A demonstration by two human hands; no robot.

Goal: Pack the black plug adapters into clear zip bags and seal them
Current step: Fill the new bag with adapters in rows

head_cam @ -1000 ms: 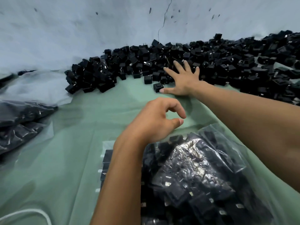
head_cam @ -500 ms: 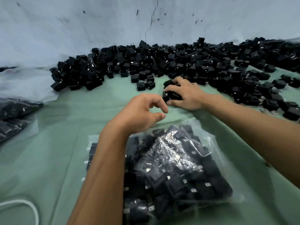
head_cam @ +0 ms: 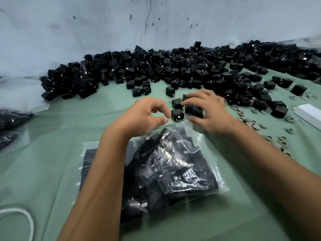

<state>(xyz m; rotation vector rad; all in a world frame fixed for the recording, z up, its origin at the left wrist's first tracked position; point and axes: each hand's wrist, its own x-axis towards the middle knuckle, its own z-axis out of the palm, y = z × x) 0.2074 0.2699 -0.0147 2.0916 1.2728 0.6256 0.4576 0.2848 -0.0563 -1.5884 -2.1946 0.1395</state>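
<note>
Two bare hands work at the mouth of a clear bag stuffed with black adapters, on a green cloth.

The right hand, centre right of the frame, curls its fingers over a small cluster of adapters just above the bag. The left hand, centre frame, hovers beside it, thumb and fingers loosely curled with nothing between them. A long pile of loose adapters runs across the upper frame against a pale wall. Small rings lie scattered at right.
</note>
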